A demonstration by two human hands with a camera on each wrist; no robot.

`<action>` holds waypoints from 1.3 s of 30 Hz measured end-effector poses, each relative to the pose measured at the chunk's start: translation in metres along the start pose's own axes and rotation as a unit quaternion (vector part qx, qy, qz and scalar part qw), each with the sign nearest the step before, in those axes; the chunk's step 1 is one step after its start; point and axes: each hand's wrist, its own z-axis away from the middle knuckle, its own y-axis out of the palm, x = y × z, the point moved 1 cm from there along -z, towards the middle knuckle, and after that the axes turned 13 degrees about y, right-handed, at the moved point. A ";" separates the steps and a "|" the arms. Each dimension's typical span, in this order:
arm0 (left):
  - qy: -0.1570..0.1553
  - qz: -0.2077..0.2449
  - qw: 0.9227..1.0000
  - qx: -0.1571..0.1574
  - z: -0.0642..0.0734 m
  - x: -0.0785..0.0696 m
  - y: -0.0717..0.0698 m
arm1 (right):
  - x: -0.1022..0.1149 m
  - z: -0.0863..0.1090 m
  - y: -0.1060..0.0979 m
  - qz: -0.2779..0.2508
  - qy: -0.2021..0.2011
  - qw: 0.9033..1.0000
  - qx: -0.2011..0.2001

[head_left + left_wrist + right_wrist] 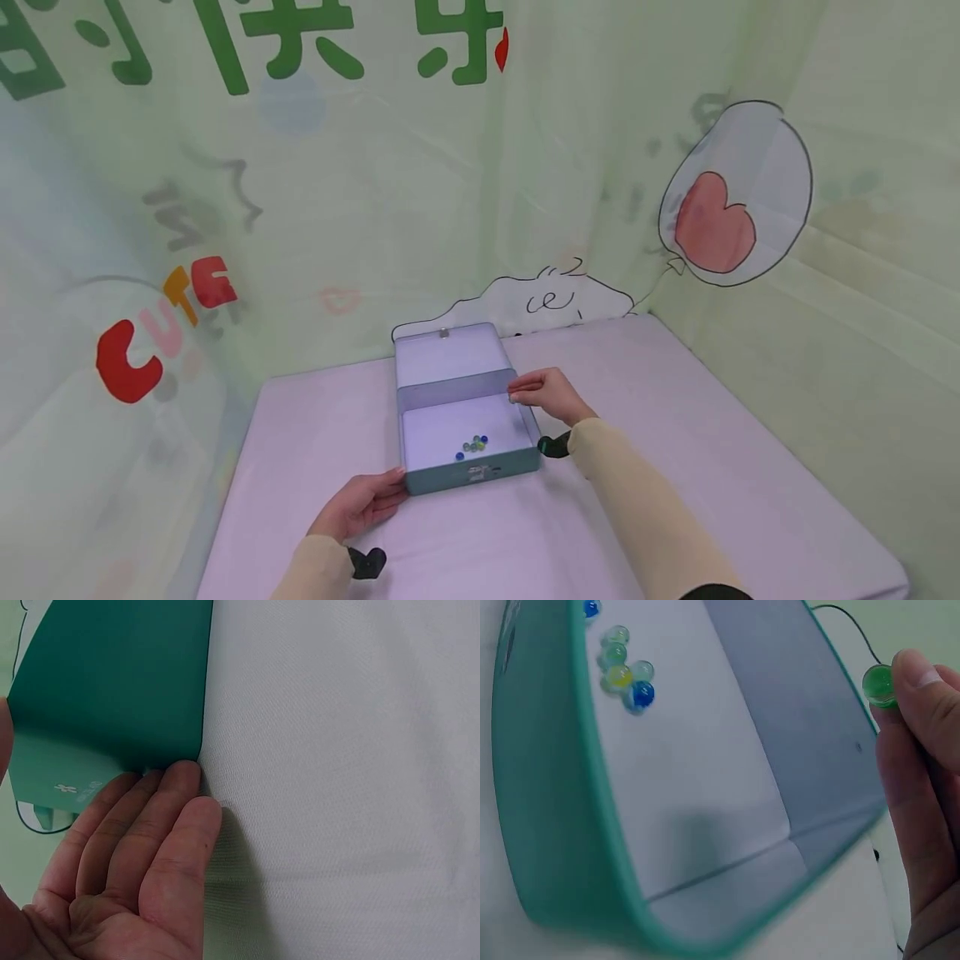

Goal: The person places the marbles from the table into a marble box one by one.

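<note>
An uncovered teal box (472, 477) with a pale inside lies on the table, its lid (450, 354) folded back at the far side. Several glass marbles (474, 447), blue, yellow and greenish, sit on its floor near the front wall. Between thumb and fingers my right hand (551, 395) pinches a green marble (880, 684) above the box's right side wall. My left hand (367, 502) holds the box at its front left corner. In the left wrist view the fingers (154, 832) lie against the corner, and part of the thumb (4, 739) shows at the left edge.
The table (330, 417) has a pale cloth cover. A printed curtain (420, 192) hangs behind the box and along both sides, close to the lid's far edge. Dark wrist straps (553, 445) show at both sleeves.
</note>
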 end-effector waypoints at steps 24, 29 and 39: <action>-0.002 -0.017 1.000 0.008 -0.004 0.003 0.000 | 0.050 -0.015 0.064 0.293 0.009 0.955 0.049; -0.002 -0.020 1.000 0.006 -0.003 0.002 0.000 | 0.052 -0.016 0.067 0.302 0.007 0.952 0.050; -0.002 -0.014 1.000 0.004 -0.005 0.005 -0.003 | 0.050 -0.021 0.072 0.313 -0.006 0.948 0.049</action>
